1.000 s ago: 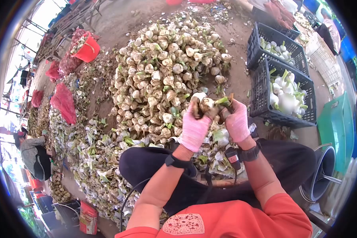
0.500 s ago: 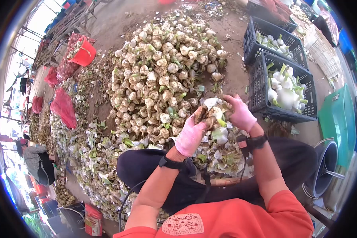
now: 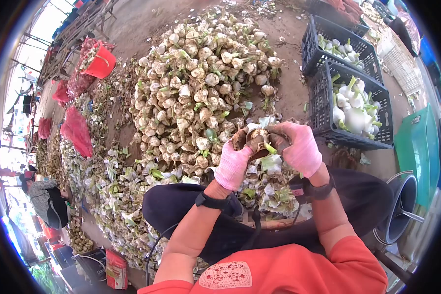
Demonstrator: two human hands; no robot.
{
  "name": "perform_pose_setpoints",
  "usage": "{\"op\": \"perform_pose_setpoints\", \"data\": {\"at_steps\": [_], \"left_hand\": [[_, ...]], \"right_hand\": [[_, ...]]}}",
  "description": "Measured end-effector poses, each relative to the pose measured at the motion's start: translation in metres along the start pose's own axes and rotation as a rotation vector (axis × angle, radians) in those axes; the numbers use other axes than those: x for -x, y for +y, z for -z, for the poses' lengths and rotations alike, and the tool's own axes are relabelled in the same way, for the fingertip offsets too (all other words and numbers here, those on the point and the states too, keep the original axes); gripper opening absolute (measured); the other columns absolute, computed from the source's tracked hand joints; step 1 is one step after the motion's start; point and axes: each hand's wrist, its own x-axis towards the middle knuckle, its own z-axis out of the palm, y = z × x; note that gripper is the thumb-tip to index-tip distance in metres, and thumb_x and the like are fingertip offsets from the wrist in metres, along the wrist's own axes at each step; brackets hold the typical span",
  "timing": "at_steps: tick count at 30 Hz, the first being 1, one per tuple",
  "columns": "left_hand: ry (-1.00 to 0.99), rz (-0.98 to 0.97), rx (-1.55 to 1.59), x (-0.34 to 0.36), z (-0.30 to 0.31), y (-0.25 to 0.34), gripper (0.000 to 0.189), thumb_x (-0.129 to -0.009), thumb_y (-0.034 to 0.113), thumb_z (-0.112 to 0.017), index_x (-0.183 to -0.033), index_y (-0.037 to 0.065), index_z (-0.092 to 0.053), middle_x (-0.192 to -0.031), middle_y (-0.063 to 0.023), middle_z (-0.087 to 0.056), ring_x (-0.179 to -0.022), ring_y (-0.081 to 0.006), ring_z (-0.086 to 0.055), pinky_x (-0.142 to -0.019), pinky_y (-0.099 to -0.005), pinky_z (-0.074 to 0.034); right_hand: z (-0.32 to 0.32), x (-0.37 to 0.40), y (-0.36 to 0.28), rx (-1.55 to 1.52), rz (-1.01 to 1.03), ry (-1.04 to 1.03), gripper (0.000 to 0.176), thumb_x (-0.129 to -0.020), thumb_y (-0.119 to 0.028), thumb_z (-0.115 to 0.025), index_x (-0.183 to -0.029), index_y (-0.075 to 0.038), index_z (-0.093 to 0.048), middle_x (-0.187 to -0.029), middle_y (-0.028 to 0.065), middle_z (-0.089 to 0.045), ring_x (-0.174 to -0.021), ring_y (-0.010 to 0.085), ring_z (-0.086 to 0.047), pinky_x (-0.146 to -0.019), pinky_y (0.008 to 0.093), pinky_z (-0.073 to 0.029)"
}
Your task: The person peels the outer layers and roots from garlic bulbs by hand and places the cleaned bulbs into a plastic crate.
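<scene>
Gripping one muddy bulb (image 3: 257, 137) between them, both gloved hands meet above the person's lap in the head view, at the near edge of the big heap of unpeeled bulbs (image 3: 201, 83). The left hand (image 3: 232, 164) is clenched round the bulb's left side, fingers wrapped under it. The right hand (image 3: 301, 149) is closed over the right side, where a brown husk and a green stalk stub stick out. Whether it also holds a blade cannot be told.

Loose peelings (image 3: 117, 196) cover the floor under and to the left of the knees. To the right, near the right hand, a black crate (image 3: 323, 112) holds clean white bulbs (image 3: 355, 117), with a second crate (image 3: 311, 49) behind it. A red bucket (image 3: 102, 61) stands far off, beyond the heap.

Doing this well probably means the left hand keeps the bulb steady and turns it a little at a time. The right would strip the dirty outer layers away from the body, so scraps fall on the peelings, not in the crate.
</scene>
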Motion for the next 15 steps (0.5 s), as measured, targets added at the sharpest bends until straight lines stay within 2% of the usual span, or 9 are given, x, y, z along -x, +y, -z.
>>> {"op": "perform_pose_setpoints", "data": {"at_steps": [4,8,9,10,11,12,13,14,15], "left_hand": [[0.001,0.043,0.038,-0.001,0.004,-0.004,0.027,-0.090,0.014,-0.060,-0.112,0.000,-0.056,-0.101,-0.0046,-0.063,-0.091,-0.0120,-0.061,-0.083,-0.0292,-0.051],[-0.017,0.124,0.037,-0.003,0.009,-0.007,0.025,-0.091,0.012,-0.054,-0.114,0.001,-0.056,-0.100,-0.0048,-0.063,-0.087,-0.0129,-0.062,-0.078,-0.0298,-0.052],[-0.017,0.124,0.038,-0.004,0.009,-0.006,0.025,-0.091,0.012,-0.054,-0.114,0.001,-0.056,-0.100,-0.0048,-0.063,-0.087,-0.0129,-0.062,-0.078,-0.0298,-0.052],[-0.076,0.215,0.056,-0.004,0.009,-0.003,0.028,-0.090,0.014,-0.054,-0.114,0.001,-0.055,-0.100,-0.0058,-0.063,-0.086,-0.0148,-0.063,-0.077,-0.0305,-0.053],[-0.136,0.306,0.074,-0.004,0.010,0.000,0.031,-0.089,0.016,-0.054,-0.115,0.000,-0.054,-0.100,-0.0068,-0.063,-0.084,-0.0168,-0.063,-0.076,-0.0312,-0.053],[-0.252,0.347,0.106,-0.005,0.022,-0.003,0.036,-0.087,0.020,-0.057,-0.117,0.002,-0.054,-0.103,-0.0062,-0.062,-0.090,-0.0159,-0.062,-0.076,-0.0293,-0.052],[-0.257,0.348,0.105,-0.003,0.018,-0.002,0.036,-0.087,0.020,-0.057,-0.117,0.002,-0.054,-0.103,-0.0062,-0.062,-0.090,-0.0159,-0.062,-0.076,-0.0293,-0.052],[-0.287,0.283,0.077,0.000,0.013,-0.001,0.038,-0.086,0.021,-0.059,-0.118,0.002,-0.054,-0.105,-0.0061,-0.062,-0.093,-0.0160,-0.061,-0.078,-0.0288,-0.051],[-0.315,0.214,0.048,0.001,0.008,0.003,0.040,-0.084,0.022,-0.061,-0.118,0.002,-0.053,-0.107,-0.0059,-0.061,-0.095,-0.0161,-0.060,-0.079,-0.0284,-0.050]], "right_hand": [[-0.010,-0.001,0.006,0.156,0.102,0.048,0.018,-0.074,0.000,-0.063,-0.092,0.001,-0.065,-0.082,0.0178,-0.065,-0.076,0.0321,-0.064,-0.068,0.0358,-0.050],[-0.010,-0.001,0.011,0.282,0.129,0.088,0.017,-0.071,-0.001,-0.066,-0.087,0.000,-0.062,-0.080,0.0171,-0.063,-0.075,0.0339,-0.063,-0.067,0.0378,-0.049],[-0.006,-0.002,0.015,0.288,0.147,0.044,0.021,-0.070,-0.008,-0.069,-0.088,-0.003,-0.060,-0.082,0.0158,-0.063,-0.078,0.0335,-0.062,-0.068,0.0387,-0.049],[-0.002,-0.004,0.018,0.295,0.165,0.001,0.025,-0.069,-0.015,-0.073,-0.088,-0.005,-0.059,-0.085,0.0145,-0.063,-0.081,0.0331,-0.062,-0.070,0.0397,-0.049],[0.000,-0.007,0.022,0.297,0.164,0.003,0.025,-0.069,-0.015,-0.073,-0.088,-0.005,-0.059,-0.085,0.0145,-0.063,-0.081,0.0331,-0.062,-0.070,0.0397,-0.049],[0.001,-0.010,0.029,0.320,0.142,-0.019,0.025,-0.069,-0.014,-0.072,-0.088,-0.005,-0.059,-0.085,0.0148,-0.063,-0.082,0.0335,-0.062,-0.071,0.0398,-0.049],[0.000,-0.014,0.037,0.343,0.121,-0.040,0.024,-0.069,-0.013,-0.072,-0.088,-0.005,-0.059,-0.086,0.0152,-0.063,-0.084,0.0338,-0.062,-0.072,0.0400,-0.049],[-0.007,-0.018,0.052,0.395,0.057,-0.065,0.022,-0.069,-0.010,-0.069,-0.088,-0.005,-0.059,-0.087,0.0154,-0.064,-0.085,0.0343,-0.062,-0.075,0.0401,-0.049],[-0.012,-0.020,0.063,0.606,-0.092,-0.166,0.022,-0.070,-0.008,-0.067,-0.091,-0.005,-0.060,-0.093,0.0155,-0.064,-0.090,0.0332,-0.062,-0.078,0.0397,-0.049]]}}
